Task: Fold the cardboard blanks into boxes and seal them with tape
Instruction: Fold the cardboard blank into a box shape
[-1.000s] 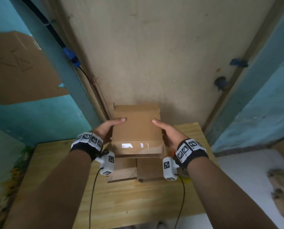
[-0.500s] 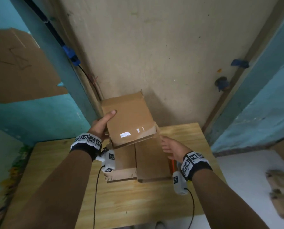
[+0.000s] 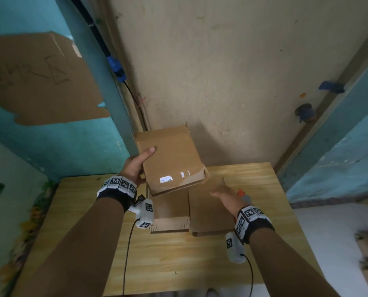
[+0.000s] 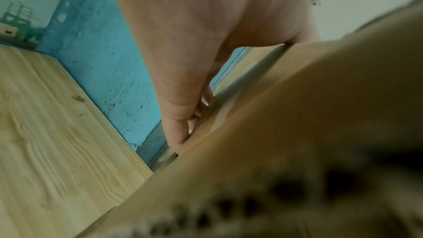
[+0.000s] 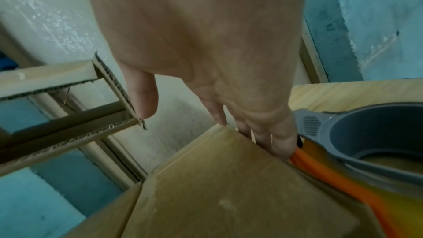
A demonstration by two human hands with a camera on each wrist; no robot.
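The left hand (image 3: 133, 168) held the box (image 3: 170, 161) up off the counter (image 3: 174, 260), tilted, with the thumb lying flat on its top face and the other fingers (image 4: 181, 133) curled under its left side. The right hand (image 3: 226, 195) was off the box, fingers (image 5: 274, 144) straight and close together, reaching down past the edge of the blanks (image 3: 208, 209) toward the tape gun (image 5: 366, 133) just beside them; it gripped nothing yet. Two stacks of blanks lay side by side beneath the raised box. The step in hand seemed to be fetching the tape to close the box. To do it well, the left hand should have set the box down or braced it against the blanks, since one hand under a tilted box gave little to press against. The far flap (image 3: 184, 128) stood up at one corner, so it needed flattening before any tape went across the seam. The right hand should have taken the gun by its orange handle (image 5: 332, 175), clear of the cutter, whose place I could not tell.
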